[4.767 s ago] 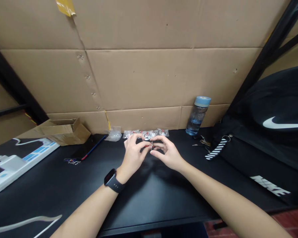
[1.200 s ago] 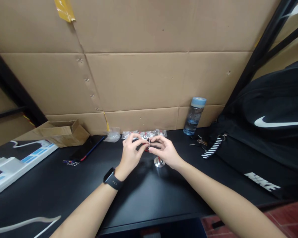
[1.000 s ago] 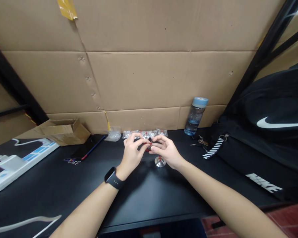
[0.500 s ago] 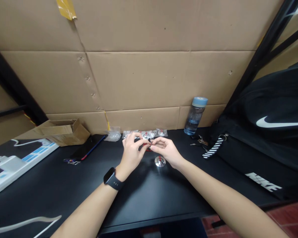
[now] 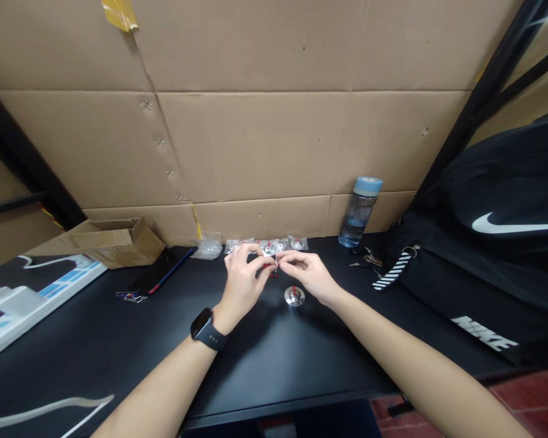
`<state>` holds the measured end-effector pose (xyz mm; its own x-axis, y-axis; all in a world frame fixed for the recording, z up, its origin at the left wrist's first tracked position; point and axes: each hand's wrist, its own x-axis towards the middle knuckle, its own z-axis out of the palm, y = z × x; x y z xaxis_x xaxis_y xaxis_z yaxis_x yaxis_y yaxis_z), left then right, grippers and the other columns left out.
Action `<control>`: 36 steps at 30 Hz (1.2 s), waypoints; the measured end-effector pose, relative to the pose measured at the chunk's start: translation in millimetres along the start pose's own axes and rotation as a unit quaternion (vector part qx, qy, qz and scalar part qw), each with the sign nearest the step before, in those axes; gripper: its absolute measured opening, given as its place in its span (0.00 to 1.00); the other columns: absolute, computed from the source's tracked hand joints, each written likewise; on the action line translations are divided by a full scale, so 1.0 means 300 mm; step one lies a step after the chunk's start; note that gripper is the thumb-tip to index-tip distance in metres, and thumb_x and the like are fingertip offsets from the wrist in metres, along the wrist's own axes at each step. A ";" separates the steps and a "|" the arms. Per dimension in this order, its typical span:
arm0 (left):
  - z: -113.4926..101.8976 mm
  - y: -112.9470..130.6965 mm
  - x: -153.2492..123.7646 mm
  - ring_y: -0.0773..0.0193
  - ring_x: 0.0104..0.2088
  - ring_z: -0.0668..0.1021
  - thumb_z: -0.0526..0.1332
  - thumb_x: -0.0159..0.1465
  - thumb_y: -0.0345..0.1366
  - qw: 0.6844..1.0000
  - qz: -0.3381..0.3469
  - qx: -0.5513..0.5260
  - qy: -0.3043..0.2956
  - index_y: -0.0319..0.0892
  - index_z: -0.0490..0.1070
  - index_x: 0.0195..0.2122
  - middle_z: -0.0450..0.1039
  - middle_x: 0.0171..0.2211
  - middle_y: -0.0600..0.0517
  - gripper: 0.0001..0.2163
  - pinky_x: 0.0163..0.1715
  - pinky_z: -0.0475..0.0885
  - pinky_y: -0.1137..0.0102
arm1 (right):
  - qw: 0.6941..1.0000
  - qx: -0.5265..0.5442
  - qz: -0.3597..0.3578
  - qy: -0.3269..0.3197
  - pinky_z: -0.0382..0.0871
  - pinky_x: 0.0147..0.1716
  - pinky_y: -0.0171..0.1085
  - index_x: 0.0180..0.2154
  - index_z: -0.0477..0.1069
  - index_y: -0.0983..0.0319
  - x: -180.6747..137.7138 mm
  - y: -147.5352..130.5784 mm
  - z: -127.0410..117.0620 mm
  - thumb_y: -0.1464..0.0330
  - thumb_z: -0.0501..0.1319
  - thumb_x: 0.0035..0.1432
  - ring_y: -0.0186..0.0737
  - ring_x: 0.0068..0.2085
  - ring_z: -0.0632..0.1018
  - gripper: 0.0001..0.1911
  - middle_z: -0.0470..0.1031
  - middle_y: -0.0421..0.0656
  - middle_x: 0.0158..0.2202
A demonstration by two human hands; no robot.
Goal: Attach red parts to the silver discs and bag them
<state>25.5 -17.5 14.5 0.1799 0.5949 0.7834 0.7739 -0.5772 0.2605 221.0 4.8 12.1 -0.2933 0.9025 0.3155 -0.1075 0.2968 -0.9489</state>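
Note:
My left hand, with a black watch on its wrist, pinches a red cord between thumb and fingertips. The cord belongs to a small metal cymbal, seen nearly edge-on between my two hands. From the other side my right hand has its thumb and fingers closed at the cymbal; its exact hold is partly hidden. Just below my hands, a second shiny cymbal with a red cord at its centre lies on the black table.
Several cymbals in clear bags line the back, beside a clear plastic packet. A water bottle, keys and black backpack stand right. Left are a phone, cardboard box and power strip.
My right fingers have shifted slightly at the cymbal, which now shows as a thin bright edge. My left hand stays nearly still. The cymbal on the table has not moved.

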 end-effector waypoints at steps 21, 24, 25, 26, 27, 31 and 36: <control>-0.010 -0.016 0.006 0.49 0.61 0.68 0.65 0.65 0.43 0.980 -0.015 -0.100 -0.173 0.50 0.73 0.52 0.67 0.57 0.46 0.15 0.59 0.62 0.51 | 0.904 -0.371 -0.202 -0.066 0.54 0.66 0.56 0.37 0.72 0.58 -0.017 -0.042 -0.041 0.66 0.60 0.66 0.52 0.68 0.62 0.04 0.63 0.50 0.65; 0.004 -0.028 -0.001 0.48 0.60 0.69 0.65 0.64 0.44 0.977 -0.006 -0.077 -0.197 0.50 0.75 0.50 0.68 0.56 0.46 0.14 0.57 0.63 0.51 | 0.883 -0.418 -0.207 -0.056 0.54 0.65 0.58 0.38 0.71 0.58 -0.017 -0.040 -0.047 0.66 0.60 0.66 0.54 0.67 0.61 0.04 0.61 0.50 0.67; 0.007 -0.032 -0.003 0.48 0.59 0.69 0.65 0.64 0.45 0.976 -0.003 -0.071 -0.206 0.50 0.75 0.50 0.68 0.55 0.47 0.14 0.57 0.64 0.51 | 0.877 -0.430 -0.209 -0.056 0.54 0.64 0.59 0.38 0.71 0.58 -0.016 -0.040 -0.050 0.66 0.60 0.66 0.54 0.67 0.61 0.04 0.60 0.49 0.67; 0.009 -0.036 -0.004 0.48 0.59 0.69 0.65 0.64 0.46 0.974 0.000 -0.067 -0.215 0.51 0.76 0.50 0.69 0.55 0.47 0.14 0.57 0.64 0.51 | 0.871 -0.439 -0.212 -0.057 0.55 0.63 0.59 0.38 0.71 0.58 -0.015 -0.042 -0.054 0.66 0.60 0.66 0.55 0.67 0.60 0.03 0.60 0.49 0.68; 0.010 -0.039 -0.004 0.49 0.59 0.69 0.64 0.65 0.47 0.972 0.004 -0.065 -0.225 0.51 0.76 0.50 0.69 0.55 0.47 0.14 0.57 0.64 0.51 | 0.867 -0.446 -0.213 -0.061 0.55 0.63 0.59 0.38 0.71 0.58 -0.014 -0.046 -0.058 0.66 0.60 0.66 0.55 0.67 0.60 0.03 0.60 0.49 0.68; 0.006 -0.071 0.009 0.50 0.58 0.71 0.62 0.66 0.52 0.967 0.020 -0.066 -0.244 0.52 0.74 0.55 0.69 0.56 0.47 0.19 0.58 0.65 0.52 | 0.863 -0.452 -0.207 -0.092 0.58 0.61 0.57 0.37 0.73 0.58 -0.008 -0.069 -0.087 0.67 0.61 0.64 0.55 0.65 0.62 0.03 0.63 0.50 0.66; -0.036 -0.199 0.028 0.51 0.52 0.76 0.58 0.70 0.46 0.965 -0.047 0.026 -0.258 0.48 0.76 0.50 0.75 0.51 0.46 0.14 0.53 0.69 0.58 | 0.843 -0.498 -0.178 -0.093 0.59 0.60 0.59 0.32 0.75 0.59 0.008 -0.078 -0.149 0.69 0.64 0.60 0.57 0.65 0.62 0.03 0.65 0.49 0.65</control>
<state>-25.7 16.0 11.7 0.3756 0.8503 0.3686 0.8288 -0.4862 0.2770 265.4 13.9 34.7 -0.5655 0.6640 0.4893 0.6047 0.7372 -0.3015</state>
